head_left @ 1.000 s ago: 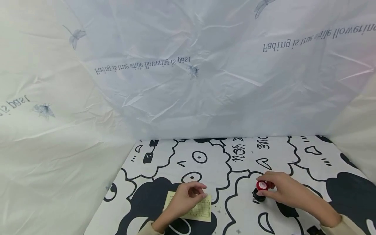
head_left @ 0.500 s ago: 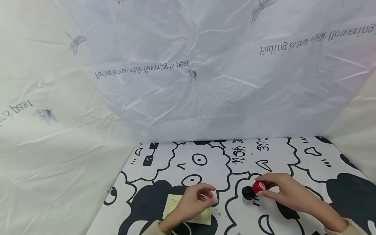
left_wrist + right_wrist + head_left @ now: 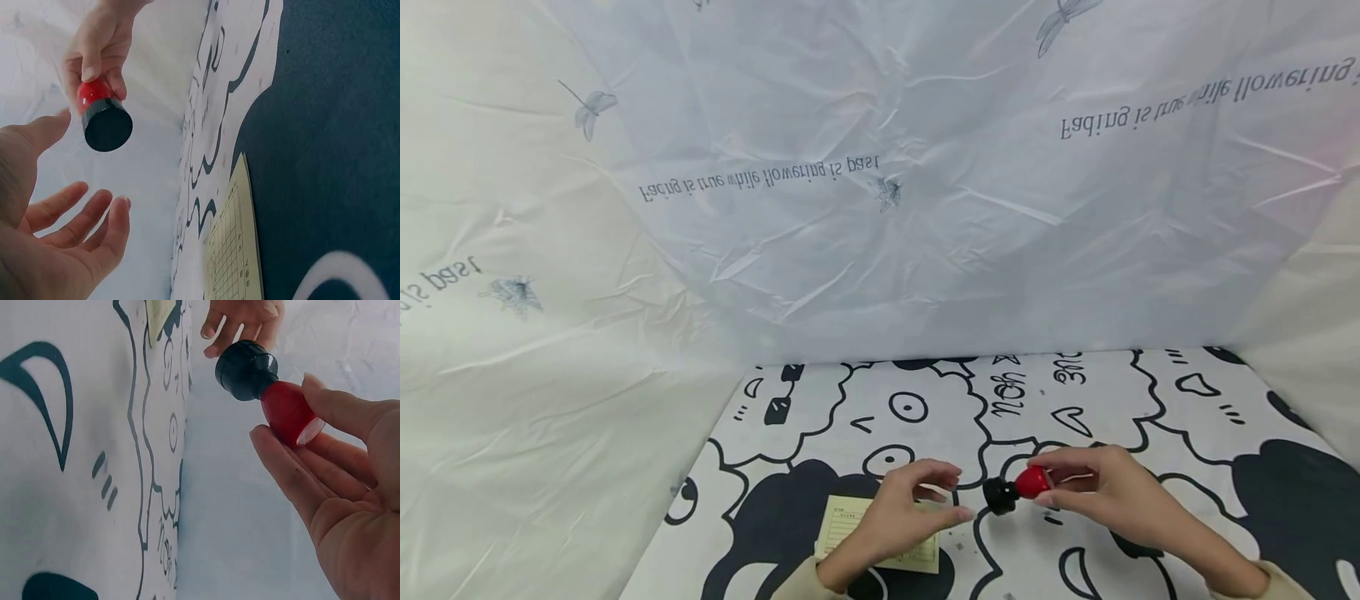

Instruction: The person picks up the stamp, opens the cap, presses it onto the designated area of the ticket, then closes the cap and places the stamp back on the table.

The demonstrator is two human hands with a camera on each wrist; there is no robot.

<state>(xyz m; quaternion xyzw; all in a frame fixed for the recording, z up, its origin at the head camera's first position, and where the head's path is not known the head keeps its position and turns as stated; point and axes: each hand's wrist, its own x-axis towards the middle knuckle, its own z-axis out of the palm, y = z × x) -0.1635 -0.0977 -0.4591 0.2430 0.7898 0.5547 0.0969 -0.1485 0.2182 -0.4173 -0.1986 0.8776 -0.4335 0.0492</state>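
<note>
My right hand pinches the red knob of a hand stamp between thumb and fingers. The stamp is tilted on its side above the table, its black round end pointing left. In the left wrist view the dark flat face of the stamp is turned towards the camera. My left hand hovers just left of it, thumb and fingers spread apart, touching nothing. Beneath that hand lies a yellow ruled slip of paper, partly covered by the hand and wrist.
A white tabletop with black cartoon drawings spreads under both hands. Pale printed sheeting hangs behind the table and along its left and right sides.
My right hand has lifted the stamp, tipped it sideways and carried it left towards my left hand. My left hand has shifted right and spread its fingers wider.
</note>
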